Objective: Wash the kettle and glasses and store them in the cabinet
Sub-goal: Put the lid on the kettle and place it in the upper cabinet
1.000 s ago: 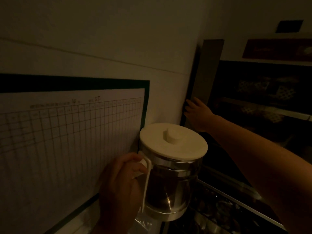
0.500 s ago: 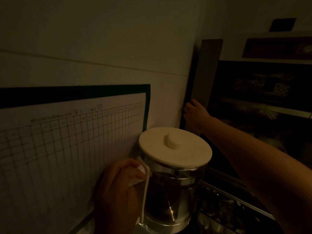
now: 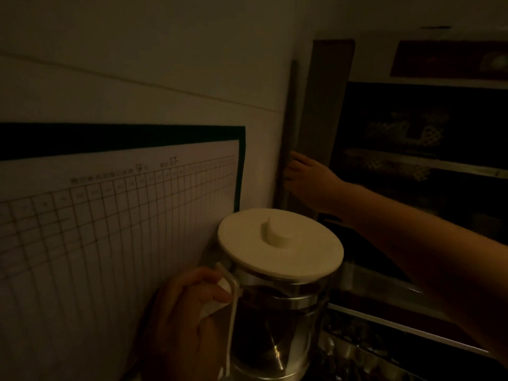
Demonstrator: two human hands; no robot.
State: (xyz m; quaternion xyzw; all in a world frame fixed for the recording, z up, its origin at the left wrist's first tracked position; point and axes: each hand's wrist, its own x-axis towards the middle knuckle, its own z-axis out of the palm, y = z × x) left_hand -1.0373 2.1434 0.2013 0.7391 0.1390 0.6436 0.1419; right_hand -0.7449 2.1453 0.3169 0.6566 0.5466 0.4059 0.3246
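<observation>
Swinging wider, the cabinet door [image 3: 327, 105] now stands nearly edge-on, right hand [image 3: 310, 180] gripping its edge; left hand [image 3: 187, 306] clenches the lidded kettle [image 3: 277, 292] handle, nearer the opened shelves [image 3: 428, 166].

The left hand [image 3: 189, 306] sat at about seven o'clock, fingers curled closed around a pale handle. The right arm stretched from four o'clock toward one o'clock, its hand [image 3: 308, 182] gripping a vertical door edge, fingers wrapped over it.
</observation>
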